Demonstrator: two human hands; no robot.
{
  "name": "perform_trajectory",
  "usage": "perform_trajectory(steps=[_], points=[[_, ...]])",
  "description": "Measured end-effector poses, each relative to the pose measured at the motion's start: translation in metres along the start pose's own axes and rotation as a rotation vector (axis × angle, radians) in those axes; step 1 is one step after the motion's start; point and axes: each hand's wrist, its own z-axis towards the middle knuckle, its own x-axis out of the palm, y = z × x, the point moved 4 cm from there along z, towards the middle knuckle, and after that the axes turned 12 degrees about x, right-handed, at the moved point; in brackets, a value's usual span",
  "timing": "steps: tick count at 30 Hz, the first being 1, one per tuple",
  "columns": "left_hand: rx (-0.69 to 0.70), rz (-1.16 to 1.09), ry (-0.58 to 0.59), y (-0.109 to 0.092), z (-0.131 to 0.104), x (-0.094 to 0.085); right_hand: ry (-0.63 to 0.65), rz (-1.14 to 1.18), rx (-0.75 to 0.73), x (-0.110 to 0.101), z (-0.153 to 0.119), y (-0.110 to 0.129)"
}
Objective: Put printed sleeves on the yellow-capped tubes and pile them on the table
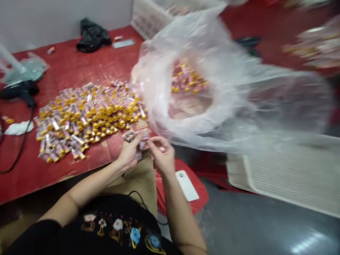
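At the near edge of the red desk, both hands meet over a small bunch of wrapped tubes. The left hand is closed around the bunch from below, thumb up against it. The right hand pinches at the same bunch from the other side, fingers curled, so the two hands are touching or nearly so; the blur hides the exact grip. Just behind them on the desk lies a wide pile of the same yellow-capped tubes. To the right of the pile stands a big clear plastic bag, mouth open, with more tubes at its bottom. A white phone rests below the right wrist. A black cloth lies at the far desk edge.
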Motion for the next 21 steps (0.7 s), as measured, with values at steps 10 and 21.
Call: perform_trajectory(steps=[10,21], points=[[0.137,0.016,-0.214,-0.001,-0.009,-0.027,-0.074,0.059,-0.077,0.002,-0.005,0.001],[-0.035,-0.129,-0.202,-0.012,-0.011,-0.026,-0.124,-0.448,-0.531,-0.011,-0.059,0.019]])
